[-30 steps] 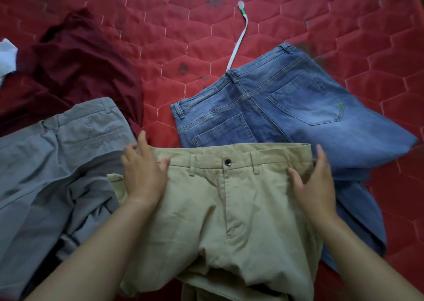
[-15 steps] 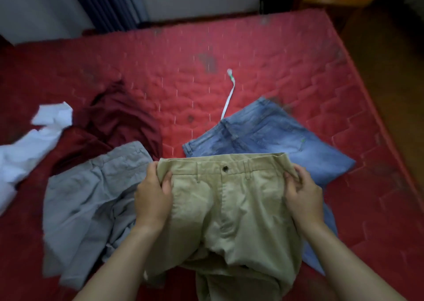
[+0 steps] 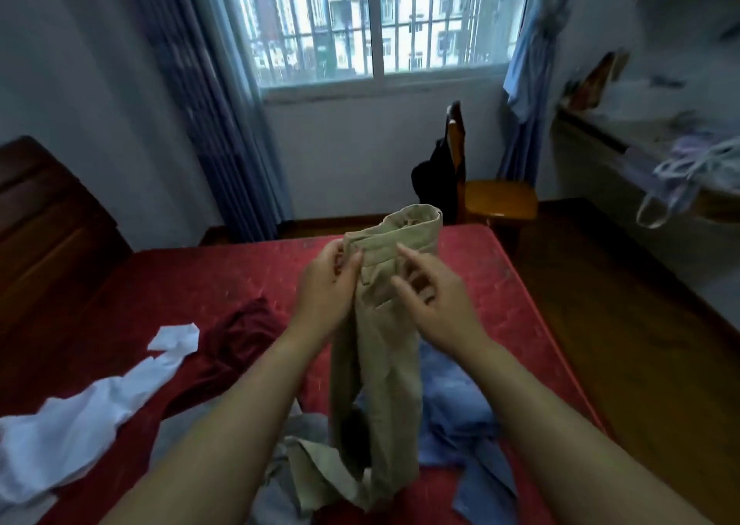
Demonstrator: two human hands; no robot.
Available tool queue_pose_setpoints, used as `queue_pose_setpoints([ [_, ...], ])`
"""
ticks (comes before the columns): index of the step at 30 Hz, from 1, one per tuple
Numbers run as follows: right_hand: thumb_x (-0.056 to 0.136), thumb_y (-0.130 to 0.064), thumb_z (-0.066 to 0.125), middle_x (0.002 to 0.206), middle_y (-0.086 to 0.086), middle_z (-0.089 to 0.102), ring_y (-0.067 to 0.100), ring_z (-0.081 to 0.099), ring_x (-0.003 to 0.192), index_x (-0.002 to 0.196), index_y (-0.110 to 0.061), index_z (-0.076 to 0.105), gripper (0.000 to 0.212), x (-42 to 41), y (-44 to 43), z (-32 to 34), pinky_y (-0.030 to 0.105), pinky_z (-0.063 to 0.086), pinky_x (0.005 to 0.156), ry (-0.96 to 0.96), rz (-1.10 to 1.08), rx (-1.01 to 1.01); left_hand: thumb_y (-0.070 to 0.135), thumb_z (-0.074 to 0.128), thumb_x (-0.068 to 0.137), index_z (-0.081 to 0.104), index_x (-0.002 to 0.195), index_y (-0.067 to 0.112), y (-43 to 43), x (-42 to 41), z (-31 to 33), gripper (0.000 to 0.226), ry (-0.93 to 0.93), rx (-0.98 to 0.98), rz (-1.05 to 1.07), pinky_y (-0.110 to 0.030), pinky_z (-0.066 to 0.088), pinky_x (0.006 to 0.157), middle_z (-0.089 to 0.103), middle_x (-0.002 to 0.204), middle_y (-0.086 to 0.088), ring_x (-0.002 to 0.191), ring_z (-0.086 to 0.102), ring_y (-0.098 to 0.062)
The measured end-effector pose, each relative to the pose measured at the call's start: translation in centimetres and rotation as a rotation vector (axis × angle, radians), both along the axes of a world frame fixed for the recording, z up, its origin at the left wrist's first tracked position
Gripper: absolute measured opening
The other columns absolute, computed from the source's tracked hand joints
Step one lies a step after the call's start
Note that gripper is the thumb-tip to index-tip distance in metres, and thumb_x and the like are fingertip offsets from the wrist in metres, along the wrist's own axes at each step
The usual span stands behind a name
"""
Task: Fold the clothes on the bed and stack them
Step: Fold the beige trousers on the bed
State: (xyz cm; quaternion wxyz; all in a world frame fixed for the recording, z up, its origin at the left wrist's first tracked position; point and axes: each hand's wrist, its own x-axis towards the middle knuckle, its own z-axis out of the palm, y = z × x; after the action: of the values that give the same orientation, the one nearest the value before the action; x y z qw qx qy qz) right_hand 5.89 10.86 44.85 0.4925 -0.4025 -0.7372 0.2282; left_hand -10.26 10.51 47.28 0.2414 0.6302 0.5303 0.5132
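The khaki trousers (image 3: 380, 348) hang upright above the red bed (image 3: 508, 296), doubled lengthwise at the waistband, legs trailing down to the mattress. My left hand (image 3: 326, 284) pinches the waistband's left edge. Just to the right, my right hand (image 3: 432, 296) has its fingers curled into the fabric below the waistband, holding it. Under the trousers lie the blue jeans (image 3: 460, 412) and the grey trousers (image 3: 304, 436). A maroon garment (image 3: 240, 336) and a white garment (image 3: 92, 408) lie to the left.
A dark wooden headboard (image 3: 44, 220) stands at the left. Past the bed's far end are a wooden chair (image 3: 492, 196) with dark cloth on it, a barred window (image 3: 376, 20) and curtains. A cluttered shelf (image 3: 656, 140) runs along the right wall.
Both hands lifted the khaki trousers off the bed and brought the waistband's two sides together. The view has swung up from the mattress to the room.
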Motion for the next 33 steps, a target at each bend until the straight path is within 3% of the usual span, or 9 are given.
queue_pose_setpoints([
  [7, 0.088, -0.03, 0.061, 0.138, -0.003, 0.024, 0.003, 0.032, 0.121, 0.142, -0.044, 0.012, 0.074, 6.3, 0.1, 10.1, 0.017, 0.03, 0.099, 0.133, -0.254, 0.157, 0.014, 0.037, 0.099, 0.052, 0.1, 0.018, -1.5, 2.3, 14.0, 0.015, 0.042, 0.37, 0.014, -0.005, 0.039, 0.065, 0.056, 0.085, 0.013, 0.074, 0.052, 0.01],
  [10, 0.087, -0.052, 0.048, 0.146, -0.031, 0.011, -0.019, 0.02, 0.125, 0.141, -0.053, 0.001, 0.071, 6.1, -0.2, 14.1, 0.003, 0.02, 0.097, 0.232, -0.141, 0.221, 0.019, 0.034, 0.1, 0.051, 0.095, 0.022, -2.4, 3.4, 19.8, 0.017, 0.016, 0.542, 0.056, -0.007, 0.038, 0.061, 0.054, 0.078, 0.012, 0.067, 0.051, 0.007],
  [13, 0.091, -0.039, 0.051, 0.129, -0.055, 0.016, -0.034, 0.021, 0.113, 0.144, -0.044, 0.011, 0.066, 5.6, -0.4, 16.2, -0.007, 0.023, 0.088, 0.294, -0.098, 0.269, 0.029, 0.033, 0.098, 0.051, 0.097, 0.02, -2.3, 3.4, 22.2, 0.021, -0.018, 0.665, 0.212, -0.018, 0.038, 0.061, 0.053, 0.076, 0.015, 0.067, 0.051, 0.003],
  [18, 0.094, -0.034, 0.05, 0.135, -0.025, 0.035, -0.009, 0.036, 0.12, 0.142, -0.041, 0.025, 0.055, 6.5, -0.9, 16.2, 0.012, 0.031, 0.094, 0.242, -0.253, 0.211, 0.052, 0.031, 0.094, 0.023, 0.141, 0.042, -3.3, 3.6, 15.2, 0.049, 0.308, 0.369, 0.347, -0.026, 0.036, 0.071, 0.052, 0.12, -0.004, 0.096, 0.056, -0.026],
  [21, 0.096, -0.04, 0.044, 0.118, -0.001, 0.055, 0.014, 0.051, 0.108, 0.143, -0.043, 0.023, 0.052, 8.6, -1.3, 14.2, 0.024, 0.037, 0.079, 0.02, -0.314, 0.083, 0.049, 0.034, 0.092, 0.03, 0.138, 0.037, -5.4, 6.6, 10.5, 0.047, 0.342, 0.286, 0.35, -0.029, 0.035, 0.068, 0.047, 0.109, -0.007, 0.091, 0.055, -0.031],
  [24, 0.095, -0.045, 0.041, 0.095, -0.009, 0.047, -0.003, 0.046, 0.094, 0.141, -0.052, 0.018, 0.052, 11.9, -1.6, 12.9, 0.02, 0.032, 0.076, -0.034, -0.318, 0.122, 0.049, 0.036, 0.091, 0.043, 0.129, 0.027, -6.7, 9.4, 9.1, 0.045, 0.297, 0.391, 0.38, -0.025, 0.036, 0.062, 0.045, 0.1, -0.005, 0.077, 0.051, -0.018],
  [27, 0.094, -0.048, 0.041, 0.12, -0.01, 0.041, -0.025, 0.033, 0.095, 0.138, -0.059, 0.007, 0.057, 15.2, -2.5, 8.5, -0.001, 0.022, 0.084, 0.024, -0.139, 0.054, 0.042, 0.041, 0.092, 0.044, 0.128, 0.027, -7.4, 11.2, 6.6, 0.039, 0.228, 0.338, 0.439, -0.01, 0.031, 0.061, 0.043, 0.1, -0.001, 0.072, 0.043, -0.004],
  [30, 0.094, -0.036, 0.05, 0.138, -0.019, 0.035, -0.006, 0.034, 0.123, 0.144, -0.042, 0.02, 0.058, 16.5, -5.7, 0.0, 0.007, 0.026, 0.094, -0.049, 0.036, -0.226, 0.028, 0.049, 0.094, 0.047, 0.13, 0.022, -9.0, 12.5, 1.2, 0.036, 0.289, 0.064, 0.479, -0.021, 0.031, 0.071, 0.046, 0.105, -0.007, 0.089, 0.05, -0.022],
  [33, 0.092, -0.029, 0.055, 0.12, -0.015, 0.06, 0.0, 0.054, 0.111, 0.126, -0.034, 0.055, 0.035, 16.2, -7.7, -3.8, 0.005, 0.037, 0.083, -0.073, -0.038, -0.256, 0.031, 0.05, 0.092, 0.049, 0.128, 0.02, -10.7, 12.2, -2.0, 0.038, 0.417, -0.056, 0.49, -0.029, 0.037, 0.075, 0.05, 0.113, -0.013, 0.099, 0.054, -0.033],
])
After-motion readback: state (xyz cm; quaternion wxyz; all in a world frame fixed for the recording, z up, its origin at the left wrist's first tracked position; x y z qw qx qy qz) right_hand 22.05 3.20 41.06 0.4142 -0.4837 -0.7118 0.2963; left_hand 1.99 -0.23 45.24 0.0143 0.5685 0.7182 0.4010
